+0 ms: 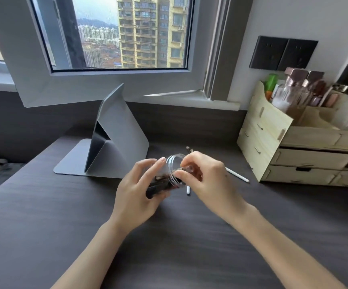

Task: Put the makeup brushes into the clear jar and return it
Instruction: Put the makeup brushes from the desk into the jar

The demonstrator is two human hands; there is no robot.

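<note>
Head view, frame centre: clear jar point(174, 173) tilted on its side above the dark desk point(64, 215), mouth toward the right, cradled in the left hand point(136, 197), fingers wrapped round its body. Right hand point(206, 180) pinching a makeup brush point(186, 168) at the jar mouth. White-handled brushes point(237, 175) lying on the desk just right of the hands. Wooden organiser point(273, 140) at right edge.

We saw soft, overcast daylight enter through the window point(127, 32), leaving the dark desk point(44, 226) evenly lit with faint shadows. Wide-angle distortion bent the frame edges, and the organizer point(273, 138) at the desk's right edge looked blurred.
</note>
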